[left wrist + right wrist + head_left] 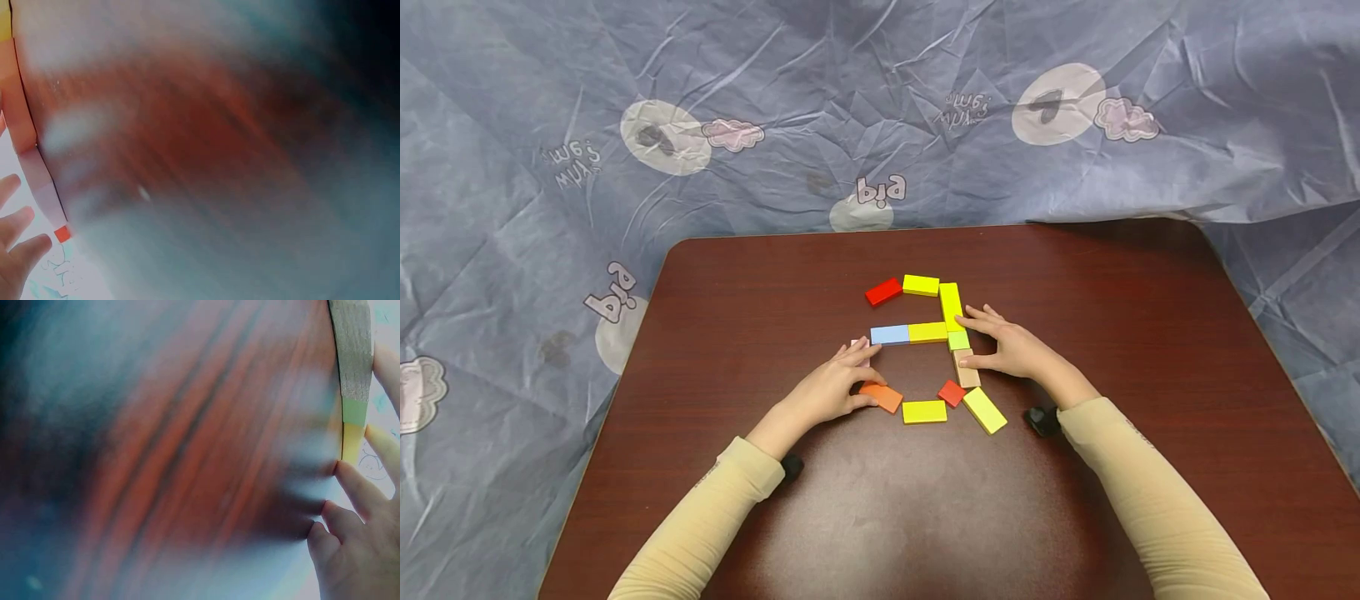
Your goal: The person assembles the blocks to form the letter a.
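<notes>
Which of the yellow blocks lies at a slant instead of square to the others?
The yellow block at the lower right end of the figure, below the plain wooden block. It runs diagonally; the other yellow blocks lie straight across or straight up.

Orange block (882,397) flat, angled; tan block (966,369) apparently upright-lying.

Eleven blocks (925,332), two hands (831,392), one table (1150,333).
</notes>
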A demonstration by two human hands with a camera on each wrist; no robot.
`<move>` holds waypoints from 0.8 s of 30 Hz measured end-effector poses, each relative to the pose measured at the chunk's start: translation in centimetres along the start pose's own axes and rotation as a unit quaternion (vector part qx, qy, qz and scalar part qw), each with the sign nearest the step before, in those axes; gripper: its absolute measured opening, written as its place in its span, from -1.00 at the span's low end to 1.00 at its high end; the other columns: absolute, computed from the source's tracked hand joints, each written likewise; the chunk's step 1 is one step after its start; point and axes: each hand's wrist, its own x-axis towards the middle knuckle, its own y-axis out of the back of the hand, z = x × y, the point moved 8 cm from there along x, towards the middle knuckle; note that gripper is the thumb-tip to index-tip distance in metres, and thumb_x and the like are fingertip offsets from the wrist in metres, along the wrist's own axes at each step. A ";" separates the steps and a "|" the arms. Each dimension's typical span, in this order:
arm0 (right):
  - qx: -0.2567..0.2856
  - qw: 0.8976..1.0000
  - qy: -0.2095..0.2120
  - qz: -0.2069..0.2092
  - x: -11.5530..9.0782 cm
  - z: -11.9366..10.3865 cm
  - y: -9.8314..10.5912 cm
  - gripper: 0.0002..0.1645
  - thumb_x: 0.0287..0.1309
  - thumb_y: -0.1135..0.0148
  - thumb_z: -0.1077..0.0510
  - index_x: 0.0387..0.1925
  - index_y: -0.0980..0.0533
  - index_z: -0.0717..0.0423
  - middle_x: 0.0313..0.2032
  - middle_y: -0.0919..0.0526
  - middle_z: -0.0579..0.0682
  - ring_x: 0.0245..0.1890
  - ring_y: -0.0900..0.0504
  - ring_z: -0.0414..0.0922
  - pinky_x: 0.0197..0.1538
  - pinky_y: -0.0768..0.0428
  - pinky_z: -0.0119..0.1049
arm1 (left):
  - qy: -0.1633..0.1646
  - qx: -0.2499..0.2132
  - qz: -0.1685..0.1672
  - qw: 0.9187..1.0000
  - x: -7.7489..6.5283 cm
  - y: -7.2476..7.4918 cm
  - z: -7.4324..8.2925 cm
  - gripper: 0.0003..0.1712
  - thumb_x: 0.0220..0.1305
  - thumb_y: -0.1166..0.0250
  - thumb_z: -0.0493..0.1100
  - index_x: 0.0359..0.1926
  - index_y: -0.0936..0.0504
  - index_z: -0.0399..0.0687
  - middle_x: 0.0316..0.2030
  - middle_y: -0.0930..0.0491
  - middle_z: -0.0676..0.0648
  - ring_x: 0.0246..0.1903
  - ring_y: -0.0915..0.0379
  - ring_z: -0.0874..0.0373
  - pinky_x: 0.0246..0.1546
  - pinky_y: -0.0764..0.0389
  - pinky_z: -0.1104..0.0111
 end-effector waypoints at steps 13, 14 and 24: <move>-0.003 1.000 -0.002 0.003 0.0 0.0 0.0 0.00 0.07 -0.41 -0.23 0.48 -0.22 -0.09 0.54 -0.06 0.07 0.56 0.13 0.19 0.41 -0.11 0.31 | 0.006 -0.010 0.002 1.000 -0.1 0.1 -0.2 -0.71 0.17 -0.45 -0.13 -0.06 -0.73 -0.02 0.38 -0.32 -0.31 0.46 -0.08 -0.26 0.43 -0.13 -0.05; -0.003 1.000 -0.002 0.003 0.0 0.0 0.1 0.00 0.07 -0.41 -0.23 0.48 -0.23 -0.09 0.54 -0.06 0.07 0.56 0.13 0.19 0.41 -0.12 0.31 | 0.009 -0.010 0.000 1.000 0.0 0.1 -0.1 -0.70 0.17 -0.45 -0.13 -0.04 -0.73 -0.02 0.39 -0.31 -0.31 0.46 -0.07 -0.26 0.44 -0.12 -0.05; -0.007 1.000 -0.008 0.001 0.1 -0.1 0.0 -0.01 0.07 -0.41 -0.22 0.47 -0.24 -0.08 0.53 -0.08 0.10 0.55 0.12 0.21 0.40 -0.13 0.33 | -0.010 0.048 -0.058 0.997 1.9 -1.5 4.5 -0.57 0.15 -0.44 0.11 -0.04 -0.73 0.00 0.44 -0.25 -0.20 0.50 0.01 -0.19 0.44 -0.12 -0.08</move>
